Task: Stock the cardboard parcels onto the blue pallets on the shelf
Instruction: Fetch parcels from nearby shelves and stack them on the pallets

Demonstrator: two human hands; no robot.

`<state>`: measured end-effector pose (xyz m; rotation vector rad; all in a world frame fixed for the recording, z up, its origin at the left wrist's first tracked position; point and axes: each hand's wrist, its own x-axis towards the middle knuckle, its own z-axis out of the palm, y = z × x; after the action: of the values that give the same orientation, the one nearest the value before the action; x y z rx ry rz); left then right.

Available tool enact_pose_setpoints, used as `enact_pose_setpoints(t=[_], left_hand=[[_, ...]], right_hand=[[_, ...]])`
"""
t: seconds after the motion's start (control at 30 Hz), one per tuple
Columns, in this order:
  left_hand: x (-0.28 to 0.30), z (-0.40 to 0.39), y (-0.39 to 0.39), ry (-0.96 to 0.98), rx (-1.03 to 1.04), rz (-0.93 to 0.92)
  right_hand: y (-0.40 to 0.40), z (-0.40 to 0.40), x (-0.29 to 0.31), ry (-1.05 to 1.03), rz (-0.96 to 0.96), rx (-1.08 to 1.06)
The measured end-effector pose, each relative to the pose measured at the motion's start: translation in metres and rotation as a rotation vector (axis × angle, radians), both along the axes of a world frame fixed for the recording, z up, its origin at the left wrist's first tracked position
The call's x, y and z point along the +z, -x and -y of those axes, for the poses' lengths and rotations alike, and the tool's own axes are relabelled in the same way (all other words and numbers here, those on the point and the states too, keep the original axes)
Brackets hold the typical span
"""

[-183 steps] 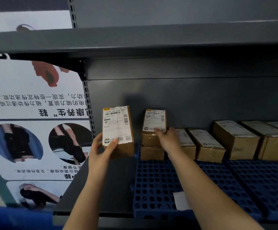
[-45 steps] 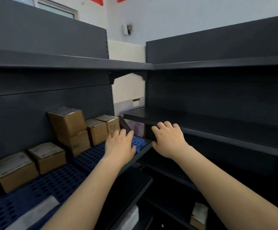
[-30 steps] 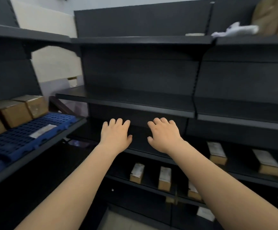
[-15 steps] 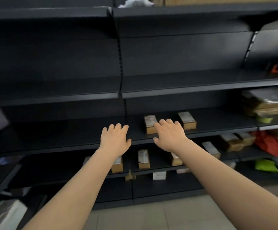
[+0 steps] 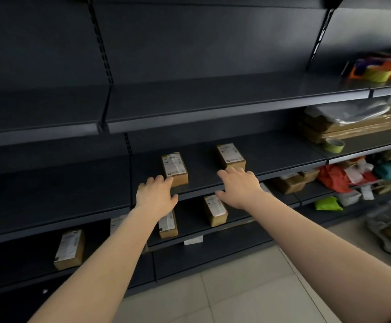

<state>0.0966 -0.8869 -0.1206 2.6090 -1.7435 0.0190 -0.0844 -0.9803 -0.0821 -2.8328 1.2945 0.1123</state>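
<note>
Fingers of left hand (image 5: 155, 197) and right hand (image 5: 240, 187) spread, relaxed, holding nothing, just short of two cardboard parcels (image 5: 174, 168) (image 5: 231, 156) on middle dark shelf (image 5: 283, 157). Advice: grip each box across its sides, one per hand. Blue pallets not visible.

Two parcels are sitting on the middle shelf (image 5: 271, 157): the left parcel (image 5: 174, 167) just beyond the left hand (image 5: 156, 197), the right parcel (image 5: 230, 156) just behind the right hand (image 5: 240, 188). On the shelf below, another parcel (image 5: 215, 209) is lying under the right hand, one (image 5: 167, 223) is lying partly hidden by the left wrist, and a further one (image 5: 69, 249) is standing far to the left. Mixed goods (image 5: 343, 178) are crowding the shelves at the right, above the floor (image 5: 224, 294).
</note>
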Motion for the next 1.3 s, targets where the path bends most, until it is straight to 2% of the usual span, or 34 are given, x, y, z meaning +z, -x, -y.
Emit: enact_pose_setpoints(t=[0.17,0.37,0.57,0.73,0.87,1.03,1.13,1.2,1.3], left_hand=[[-0.021,0.05,-0.024,-0.019,-0.001,-0.101],[-0.044,0.089,-0.041,-0.048,0.015,-0.137],[-0.064,0.124,-0.048,-0.08,0.087,-0.192],[-0.085,0.15,-0.051,-0.033,0.168,-0.26],[-0.098,0.175,-0.052,-0.012,0.263,-0.265],[-0.114,0.207,-0.052,-0.086,0.371,-0.216],[-0.12,0.212,-0.051,-0.042,0.383,-0.212],[-0.125,0.217,-0.05,-0.009,0.388,-0.204],[-0.132,0.217,-0.048,0.066,0.35,-0.18]], right_hand=[[-0.022,0.046,-0.02,-0.079,0.017,-0.049],[-0.04,0.09,-0.048,-0.191,0.013,-0.101],[-0.044,0.145,-0.072,-0.25,0.039,-0.126],[-0.042,0.191,-0.096,-0.322,0.072,-0.119],[-0.04,0.232,-0.111,-0.286,0.088,-0.098],[-0.04,0.281,-0.131,-0.234,0.106,-0.055],[-0.037,0.297,-0.141,-0.208,0.095,-0.072],[-0.036,0.309,-0.149,-0.202,0.142,-0.091],[-0.037,0.317,-0.159,-0.302,0.325,-0.197]])
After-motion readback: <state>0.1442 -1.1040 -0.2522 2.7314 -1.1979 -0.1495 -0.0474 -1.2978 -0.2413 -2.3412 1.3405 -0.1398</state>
